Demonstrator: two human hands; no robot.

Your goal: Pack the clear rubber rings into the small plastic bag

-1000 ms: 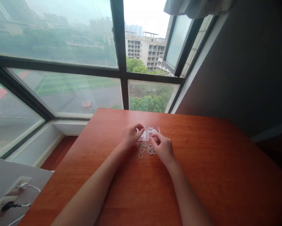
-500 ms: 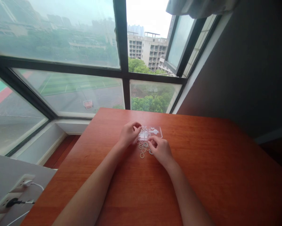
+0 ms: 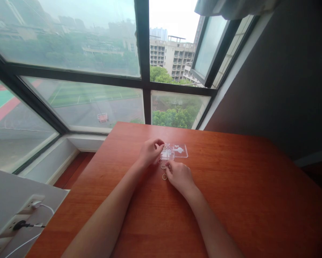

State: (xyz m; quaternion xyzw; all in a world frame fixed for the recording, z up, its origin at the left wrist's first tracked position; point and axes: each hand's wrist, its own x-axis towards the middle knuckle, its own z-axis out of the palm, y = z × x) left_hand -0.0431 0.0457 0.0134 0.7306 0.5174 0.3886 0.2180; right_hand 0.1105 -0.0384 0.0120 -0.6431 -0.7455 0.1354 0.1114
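A small clear plastic box (image 3: 169, 154) lies on the table with its transparent lid (image 3: 180, 151) folded out to the right. The thumb and fingers of my left hand (image 3: 151, 152) pinch the box at its left far corner. Just in front of the box, my right hand (image 3: 180, 175) reaches down with its fingertips closed on a thin pale ring (image 3: 163, 167). Another pale ring (image 3: 164, 176) lies nearer to me, left of the right hand. A further ring (image 3: 160, 161) rests by the box's near left corner. My right hand may cover more rings.
The reddish-brown wooden table (image 3: 139, 229) reaches up to the dark-framed window (image 3: 147, 104). At the lower left, plugs and white cables are in a wall socket strip (image 3: 13, 225). A grey curtain (image 3: 236, 9) hangs at the top right.
My right hand has shifted slightly toward me and left, over the rings, and fewer rings show beside it. My left hand stays at the box. The whole view has shifted a little.
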